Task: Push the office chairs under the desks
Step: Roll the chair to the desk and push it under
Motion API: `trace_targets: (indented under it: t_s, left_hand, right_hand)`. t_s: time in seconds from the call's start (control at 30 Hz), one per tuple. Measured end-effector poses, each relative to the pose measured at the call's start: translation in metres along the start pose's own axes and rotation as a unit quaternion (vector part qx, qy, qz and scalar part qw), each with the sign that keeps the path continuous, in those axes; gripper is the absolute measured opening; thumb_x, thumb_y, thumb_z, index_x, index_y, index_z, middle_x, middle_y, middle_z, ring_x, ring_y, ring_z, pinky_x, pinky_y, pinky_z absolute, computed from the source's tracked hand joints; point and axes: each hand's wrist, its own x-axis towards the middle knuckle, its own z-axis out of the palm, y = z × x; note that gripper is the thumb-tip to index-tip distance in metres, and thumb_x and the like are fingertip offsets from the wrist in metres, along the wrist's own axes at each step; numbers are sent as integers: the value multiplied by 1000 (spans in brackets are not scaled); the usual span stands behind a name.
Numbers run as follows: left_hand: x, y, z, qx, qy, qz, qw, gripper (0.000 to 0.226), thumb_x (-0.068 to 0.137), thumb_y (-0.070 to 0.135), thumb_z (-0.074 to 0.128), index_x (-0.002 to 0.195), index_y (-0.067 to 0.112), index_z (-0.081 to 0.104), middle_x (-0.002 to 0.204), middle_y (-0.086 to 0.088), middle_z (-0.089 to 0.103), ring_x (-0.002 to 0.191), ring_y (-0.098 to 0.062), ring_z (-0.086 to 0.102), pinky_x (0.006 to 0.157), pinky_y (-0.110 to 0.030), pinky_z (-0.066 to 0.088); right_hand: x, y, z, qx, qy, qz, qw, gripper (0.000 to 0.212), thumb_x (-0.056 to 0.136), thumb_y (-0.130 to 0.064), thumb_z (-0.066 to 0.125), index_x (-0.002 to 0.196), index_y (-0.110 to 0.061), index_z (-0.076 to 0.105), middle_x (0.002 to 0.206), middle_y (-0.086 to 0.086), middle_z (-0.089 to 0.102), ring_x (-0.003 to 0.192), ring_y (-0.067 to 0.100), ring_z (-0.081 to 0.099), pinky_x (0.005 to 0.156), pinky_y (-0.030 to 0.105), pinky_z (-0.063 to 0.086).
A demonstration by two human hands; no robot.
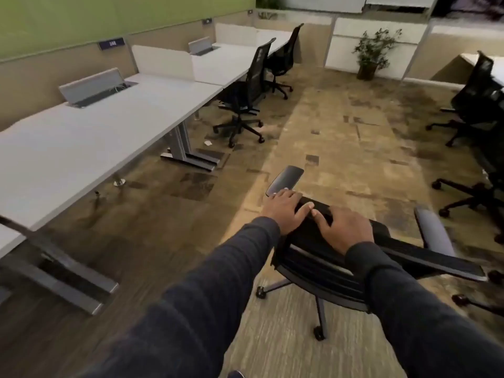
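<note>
black mesh office chair [313, 266], grey armrests [286, 180]; left hand [286, 211] and right hand [342, 227] grip its top.

We see a potted plant [373, 54] in a dark pot standing on the carpet [341, 148] at the far end, just in front of white wall panels [379, 36]. On the left, a green wall [109, 15] rises above a beige partition [41, 75], which carries a small purple label [112, 43], its white characters too blurred to read. A small white scrap [208, 143] lies on the carpet, which is mottled in tan and brown patches.
</note>
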Motion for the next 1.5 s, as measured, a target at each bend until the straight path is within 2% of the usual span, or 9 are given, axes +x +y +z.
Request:
trace_targets:
  t_s: [0.1, 0.2, 0.4, 0.5, 0.6, 0.83, 1.17, 1.3, 1.5]
  left_hand:
    - [15, 11, 6, 34, -23, 50, 998, 64, 99, 60, 26, 119, 17, 68, 114, -6, 66, 109, -25, 58, 94, -44, 45]
    - [31, 17, 5, 89, -42, 53, 994, 62, 100, 61, 28, 89, 17, 71, 82, -1, 62, 75, -17, 57, 71, -37, 46]
    - [40, -1, 6, -9, 14, 14, 1000, 65, 100, 62, 32, 63, 14, 55, 58, 0, 52, 53, -17, 48, 51, -32, 35]
    - [34, -13, 6, -26, 40, -1, 999, 59, 100, 60, 35, 60, 19, 48, 56, 2, 46, 51, -15, 42, 51, -30, 26]
    - [29, -20, 3, 11, 50, -1, 999, 55, 97, 60, 42, 65, 16, 50, 63, -3, 53, 56, -19, 47, 49, -32, 25]
    - [20, -34, -4, 37, 72, -32, 996, 60, 88, 70, 35, 70, 16, 53, 66, -1, 53, 59, -20, 48, 52, -33, 31]
    - [10, -65, -17, 19, 133, -123, 983, 57, 93, 66, 41, 71, 14, 54, 68, 0, 52, 64, -22, 51, 59, -41, 41]
    - [4, -83, -26, 14, 155, -173, 973, 54, 96, 60, 45, 68, 15, 50, 67, 0, 49, 64, -22, 49, 58, -38, 35]
    - [1, -123, -44, 32, 191, -243, 950, 56, 96, 62, 44, 67, 14, 49, 66, 0, 46, 63, -20, 45, 60, -34, 25]
  right_hand:
    - [-2, 25, 7, -3, -47, 12, 999, 82, 87, -85, 20, 121, -24, 62, 110, 4, 68, 97, 26, 65, 81, 40, 53]
    - [-5, 45, 8, -7, -47, 8, 999, 88, 79, -94, 18, 115, -28, 64, 99, -3, 67, 86, 18, 63, 74, 36, 54]
    - [1, 42, 10, -8, -16, -72, 997, 77, 79, -92, 30, 103, -27, 64, 87, -8, 59, 75, 12, 58, 66, 31, 51]
    - [6, 35, 10, -19, -19, -105, 994, 76, 80, -91, 33, 103, -26, 65, 89, -7, 61, 76, 13, 60, 69, 31, 53]
    - [15, 27, 10, -34, -18, -135, 990, 76, 81, -90, 33, 101, -24, 66, 91, -4, 64, 80, 17, 63, 70, 34, 52]
    - [36, 15, 17, -27, -14, -198, 980, 75, 82, -89, 33, 93, -22, 65, 85, -2, 63, 76, 20, 63, 69, 37, 52]
    - [87, -14, 27, 6, 4, -309, 951, 81, 80, -91, 26, 88, -21, 64, 82, 0, 63, 74, 22, 62, 65, 36, 48]
    - [112, -38, 33, 18, 9, -359, 933, 89, 77, -94, 15, 87, -20, 63, 83, 1, 65, 75, 24, 63, 66, 36, 48]
    - [160, -85, 46, 17, 9, -430, 903, 86, 80, -92, 21, 90, -20, 65, 86, 1, 66, 80, 23, 64, 69, 36, 48]
